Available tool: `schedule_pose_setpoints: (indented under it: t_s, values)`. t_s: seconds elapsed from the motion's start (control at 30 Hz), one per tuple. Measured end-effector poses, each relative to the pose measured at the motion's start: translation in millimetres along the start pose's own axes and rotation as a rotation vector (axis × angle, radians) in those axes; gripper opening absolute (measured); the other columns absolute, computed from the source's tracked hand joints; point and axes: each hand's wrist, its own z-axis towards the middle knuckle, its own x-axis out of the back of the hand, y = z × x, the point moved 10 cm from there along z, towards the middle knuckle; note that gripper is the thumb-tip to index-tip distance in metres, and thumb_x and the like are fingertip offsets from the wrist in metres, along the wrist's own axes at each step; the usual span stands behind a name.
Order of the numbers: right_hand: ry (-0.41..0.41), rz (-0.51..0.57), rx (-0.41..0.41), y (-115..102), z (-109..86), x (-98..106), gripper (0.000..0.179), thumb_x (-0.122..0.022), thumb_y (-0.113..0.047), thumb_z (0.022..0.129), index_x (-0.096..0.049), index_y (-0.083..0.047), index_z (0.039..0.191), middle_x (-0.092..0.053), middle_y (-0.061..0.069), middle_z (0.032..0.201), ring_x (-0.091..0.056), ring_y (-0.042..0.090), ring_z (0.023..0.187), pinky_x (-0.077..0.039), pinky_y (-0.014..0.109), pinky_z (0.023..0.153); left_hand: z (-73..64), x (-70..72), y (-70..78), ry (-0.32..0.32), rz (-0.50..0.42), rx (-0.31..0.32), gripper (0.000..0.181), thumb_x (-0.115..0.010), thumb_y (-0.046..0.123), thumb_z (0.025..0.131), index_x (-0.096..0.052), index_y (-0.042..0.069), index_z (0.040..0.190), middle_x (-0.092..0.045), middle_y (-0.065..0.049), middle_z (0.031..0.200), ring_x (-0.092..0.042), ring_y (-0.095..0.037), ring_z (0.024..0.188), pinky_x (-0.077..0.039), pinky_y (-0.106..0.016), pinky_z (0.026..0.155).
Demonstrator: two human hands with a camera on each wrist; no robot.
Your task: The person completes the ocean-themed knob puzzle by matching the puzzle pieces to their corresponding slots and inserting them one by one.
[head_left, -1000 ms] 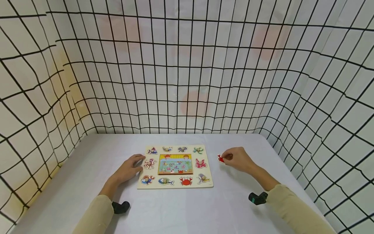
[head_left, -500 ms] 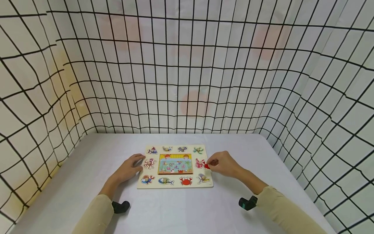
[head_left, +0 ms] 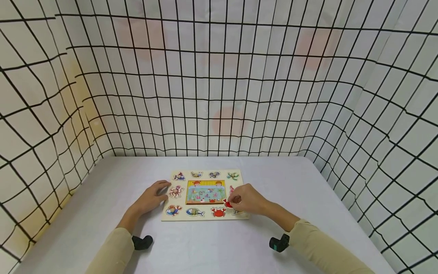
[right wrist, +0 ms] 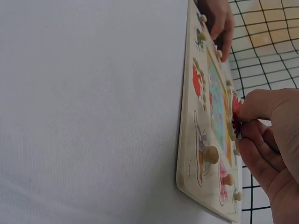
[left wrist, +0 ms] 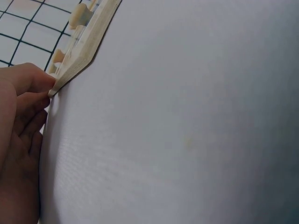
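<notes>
A wooden peg puzzle board (head_left: 207,213) with sea-animal pieces round an aquarium picture lies on the table. My right hand (head_left: 251,199) pinches a red crab piece (head_left: 227,204) between thumb and fingers. In the right wrist view the crab piece (right wrist: 235,109) is held on edge above the board. Near the board's front side is a crab-shaped slot (head_left: 218,212) with a red crab printed in it, and no peg shows there. My left hand (head_left: 150,197) touches the board's left edge with its fingertips; in the left wrist view they meet the board's rim (left wrist: 86,49).
Pieces with round knobs, such as a fish (head_left: 195,212) and an octopus (head_left: 176,191), sit in the board. A white cloth covers the table (head_left: 205,247). Black netting (head_left: 219,87) over white sheets encloses the back and sides.
My right hand has carried the crab piece leftward from the table right of the board, over its right edge, to above the board near the crab slot. My left hand has stayed put.
</notes>
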Motion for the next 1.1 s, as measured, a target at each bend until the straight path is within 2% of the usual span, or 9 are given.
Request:
schedule_pose_setpoints:
  t_s: [0.33,0.63,0.8,1.1]
  values:
    - [-0.005,-0.019,0.046,-11.8,5.3,-5.0,0.01,-0.078,-0.002,0.087,-0.082,-0.008,0.094,-0.075,-0.006,0.089,-0.061,0.002,0.074,-0.057,0.019,0.069,0.2,1.0,1.0,0.002,-0.003,-0.009,0.054,-0.061,0.009,0.097,-0.05,-0.004,0.149,-0.038,-0.025,0.158,-0.024,-0.049,0.15,-0.017,-0.064,0.121]
    - [-0.034,-0.009,0.041,-15.0,12.4,-19.5,0.009,-0.078,-0.005,0.089,-0.083,-0.008,0.095,-0.073,-0.009,0.085,-0.059,0.001,0.072,-0.056,0.019,0.067,0.9,-0.5,-1.0,0.0,-0.001,-0.005,0.054,-0.061,0.01,0.098,-0.05,-0.002,0.149,-0.038,-0.024,0.158,-0.023,-0.048,0.15,-0.017,-0.064,0.121]
    - [-0.04,-0.024,0.067,-17.9,17.0,-26.6,0.008,-0.078,-0.005,0.088,-0.083,-0.008,0.093,-0.072,-0.01,0.083,-0.058,0.002,0.071,-0.054,0.018,0.064,1.0,-1.1,-1.5,-0.005,-0.004,0.005,0.054,-0.061,0.01,0.098,-0.05,-0.002,0.149,-0.037,-0.024,0.159,-0.022,-0.048,0.15,-0.017,-0.064,0.121]
    - [-0.075,-0.047,0.052,-17.8,21.3,-39.3,0.009,-0.076,-0.008,0.089,-0.083,-0.01,0.094,-0.07,-0.012,0.082,-0.057,0.001,0.073,-0.053,0.018,0.066,1.7,-0.5,-2.6,0.001,0.0,0.012,0.054,-0.062,0.01,0.098,-0.051,-0.002,0.149,-0.038,-0.024,0.158,-0.024,-0.049,0.15,-0.018,-0.064,0.121]
